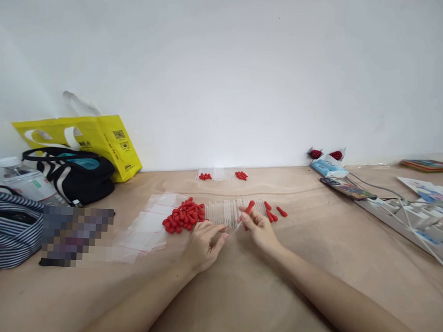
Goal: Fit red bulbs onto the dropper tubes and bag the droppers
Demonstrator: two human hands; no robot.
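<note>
Right hand (258,227) pinches a red bulb (249,206) between thumb and fingertips, holding it upright just above the near edge of a row of clear tubes (229,212) on the tan surface (313,250). Left hand (203,243) rests beside it with fingers loosely curled, its tips close to one tube's end; whether it grips that tube cannot be told.

A heap of loose red bulbs (184,217) lies just left of the tubes, touching the edge of flat clear bags (149,226). A few more bulbs (274,212) lie scattered to the right of the row. Farther back, near the wall, two small bags (223,175) already hold red-tipped pieces and appear finished.

Judged from the layout, the work is at an early stage: two packs are set aside, while the heap, most of the tubes and the flat bags are not yet used.

A yellow bag (107,140), a black bag (74,175) and a striped bag (6,224) sit at the far left, and a phone (348,190) and papers (428,189) at the right.
</note>
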